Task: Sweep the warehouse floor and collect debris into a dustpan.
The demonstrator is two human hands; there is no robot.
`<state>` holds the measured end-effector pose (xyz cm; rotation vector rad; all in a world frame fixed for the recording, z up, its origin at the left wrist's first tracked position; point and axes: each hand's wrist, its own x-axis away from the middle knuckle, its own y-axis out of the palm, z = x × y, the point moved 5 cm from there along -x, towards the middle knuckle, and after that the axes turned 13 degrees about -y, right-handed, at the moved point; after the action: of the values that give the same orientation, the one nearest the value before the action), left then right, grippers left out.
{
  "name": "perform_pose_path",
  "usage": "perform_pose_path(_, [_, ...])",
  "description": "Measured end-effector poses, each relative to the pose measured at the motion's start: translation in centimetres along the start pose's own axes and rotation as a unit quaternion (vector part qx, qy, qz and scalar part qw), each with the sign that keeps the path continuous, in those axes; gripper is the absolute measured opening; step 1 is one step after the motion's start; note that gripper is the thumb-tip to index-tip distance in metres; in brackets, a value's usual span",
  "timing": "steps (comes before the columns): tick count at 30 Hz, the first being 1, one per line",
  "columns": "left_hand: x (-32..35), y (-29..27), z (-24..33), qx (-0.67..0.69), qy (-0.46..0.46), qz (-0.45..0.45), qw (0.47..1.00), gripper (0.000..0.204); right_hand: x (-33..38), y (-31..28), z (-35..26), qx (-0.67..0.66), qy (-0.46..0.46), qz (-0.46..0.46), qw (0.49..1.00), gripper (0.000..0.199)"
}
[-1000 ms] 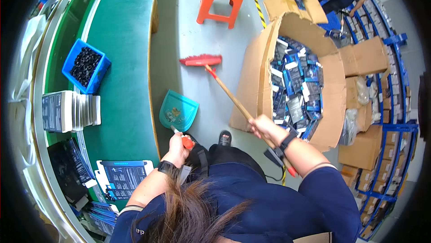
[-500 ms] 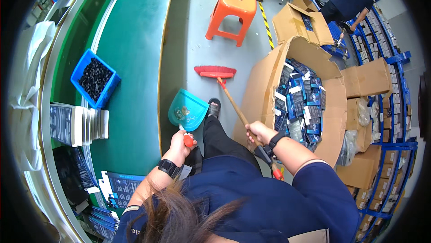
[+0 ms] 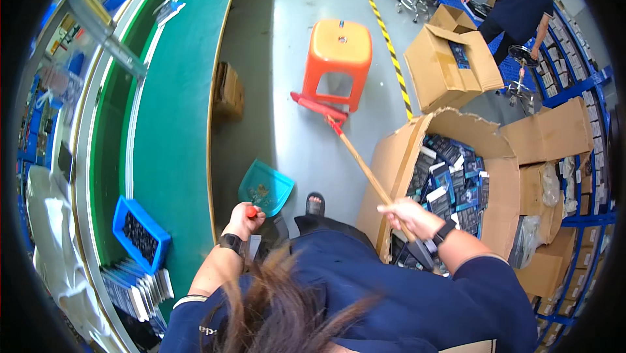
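Observation:
My left hand (image 3: 244, 220) is closed around the red-ended handle of a teal dustpan (image 3: 272, 182). Some small debris lies in the pan, which is low by the floor beside the green table. In my right hand (image 3: 412, 217) is the wooden stick of a broom (image 3: 362, 164), its red head reaching forward to the legs of an orange plastic stool (image 3: 340, 45). The head appears to be at the stool's near foot; whether it touches cannot be made out. My sandalled foot (image 3: 315, 204) stands between dustpan and broom.
A large open carton (image 3: 501, 213) full of small blue boxes stands at my right. Another carton (image 3: 433, 69) is beyond it. The green table (image 3: 173, 111) runs along my left, holding a blue bin (image 3: 119, 222) of black parts. Two other people work at the far right.
The view has shifted forward along the table. The broom head has moved from open floor to the stool's near legs. Both hands keep their hold.

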<state>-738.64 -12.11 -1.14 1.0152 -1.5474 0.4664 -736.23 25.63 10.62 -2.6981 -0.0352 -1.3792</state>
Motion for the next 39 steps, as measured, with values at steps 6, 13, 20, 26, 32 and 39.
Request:
perform_pose_path(6, [-1.4, 6.5, 5.1, -0.002, 0.004, -0.029, 1.000, 0.010, 5.8, -3.4, -1.1, 0.011, 0.010, 0.055, 0.998, 0.019])
perform_pose_path(13, [-7.6, 6.9, 12.6, -0.009, -0.072, -0.083, 0.994, 0.031, 8.0, -10.0, -9.1, 0.327, 0.010, 0.129, 0.936, 0.028])
perform_pose_path(20, [-9.1, 6.1, 16.8, 0.066, -0.084, -0.144, 0.984, 0.036, 3.3, -19.6, -26.2, 0.686, 0.024, 0.058, 0.725, 0.036])
perform_pose_path(26, [-7.7, 8.7, 11.2, 0.250, -0.066, -0.020, 0.966, 0.066, -1.3, -24.4, -37.5, 0.653, 0.118, 0.092, 0.742, 0.027])
perform_pose_path(32, [-10.0, 9.9, 8.8, -0.053, -0.077, 0.089, 0.992, 0.041, -9.7, -28.7, -42.9, 0.628, 0.157, 0.146, 0.748, 0.028])
perform_pose_path(39, [-12.3, 32.6, 14.8, -0.321, 0.135, 0.101, 0.932, 0.049, -24.8, -41.4, -47.9, 0.726, 0.094, 0.112, 0.672, 0.020])
